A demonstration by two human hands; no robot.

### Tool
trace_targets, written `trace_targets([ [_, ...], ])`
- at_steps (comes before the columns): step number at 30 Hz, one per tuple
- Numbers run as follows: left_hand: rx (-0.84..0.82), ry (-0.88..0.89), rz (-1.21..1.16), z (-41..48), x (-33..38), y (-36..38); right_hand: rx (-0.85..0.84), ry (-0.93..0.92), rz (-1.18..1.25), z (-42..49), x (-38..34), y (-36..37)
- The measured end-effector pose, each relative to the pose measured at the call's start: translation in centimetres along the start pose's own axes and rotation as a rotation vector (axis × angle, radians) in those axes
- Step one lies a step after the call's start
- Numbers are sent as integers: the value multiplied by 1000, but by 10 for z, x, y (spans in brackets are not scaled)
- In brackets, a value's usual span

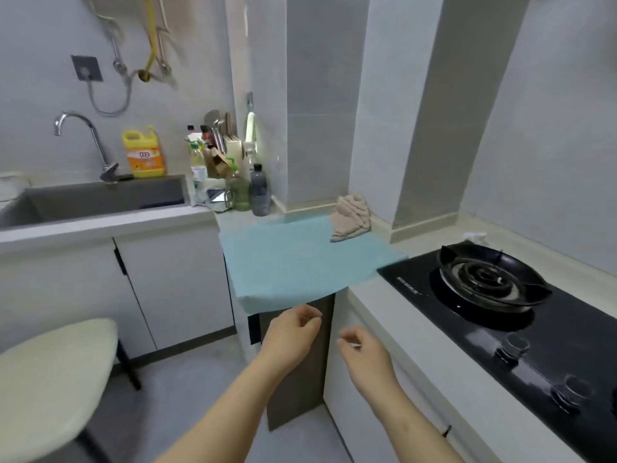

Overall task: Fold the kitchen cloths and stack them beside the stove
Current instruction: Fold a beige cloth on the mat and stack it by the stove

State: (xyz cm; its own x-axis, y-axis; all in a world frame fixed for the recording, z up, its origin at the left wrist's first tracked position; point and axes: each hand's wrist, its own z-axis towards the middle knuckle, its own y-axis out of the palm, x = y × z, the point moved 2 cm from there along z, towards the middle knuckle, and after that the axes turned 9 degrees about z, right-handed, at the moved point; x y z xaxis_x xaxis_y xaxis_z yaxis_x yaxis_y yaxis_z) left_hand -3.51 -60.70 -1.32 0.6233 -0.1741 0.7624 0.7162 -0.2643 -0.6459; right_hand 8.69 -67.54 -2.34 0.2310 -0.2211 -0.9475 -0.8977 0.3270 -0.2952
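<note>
On the counter beside the stove [494, 279], a blue cloth [300, 259] is spread flat. Both the left hand [293, 332] and the right hand [364, 352] are half curled, empty. Its near corners should be gripped evenly.

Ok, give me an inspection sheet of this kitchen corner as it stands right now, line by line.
Surface: pale countertop between sink and stove.
Job's things: blue cloth spread flat, near edge overhanging; beige cloth crumpled on its far corner by the wall.
Clutter: bottles and yellow detergent jug near the sink.
Grippers: left hand and right hand empty, below the blue cloth's edge.
Cables: hoses on the wall.
Surroundings: padded stool at left.
</note>
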Motion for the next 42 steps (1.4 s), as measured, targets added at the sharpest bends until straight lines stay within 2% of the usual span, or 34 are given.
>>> trace_targets([
  [5,2,-49,-7,81,-23,-20,-23,9,20,84,-3,28],
  [16,-87,-91,7,284,-41,-38,82,69,-44,317,-25,46],
  [21,-147,-70,6,360,-61,-42,166,125,-63,383,-22,63],
  [24,-207,-34,46,411,-80,-41,297,122,-67,416,-16,76],
  [28,-343,60,89,475,-103,-34,566,198,-165,455,-8,86],
  [31,-456,135,120,511,-115,-33,610,375,-413,477,-4,88],
  [34,-564,166,129,536,-124,-37,641,431,-471,491,-5,92],
  [38,-672,138,60,553,-131,-36,713,422,-512,479,-16,113],
  [40,-683,246,115,553,-129,-34,717,405,-636,462,-22,126],
  [42,-649,420,239,548,-125,-34,763,330,-647,443,-30,142],
])
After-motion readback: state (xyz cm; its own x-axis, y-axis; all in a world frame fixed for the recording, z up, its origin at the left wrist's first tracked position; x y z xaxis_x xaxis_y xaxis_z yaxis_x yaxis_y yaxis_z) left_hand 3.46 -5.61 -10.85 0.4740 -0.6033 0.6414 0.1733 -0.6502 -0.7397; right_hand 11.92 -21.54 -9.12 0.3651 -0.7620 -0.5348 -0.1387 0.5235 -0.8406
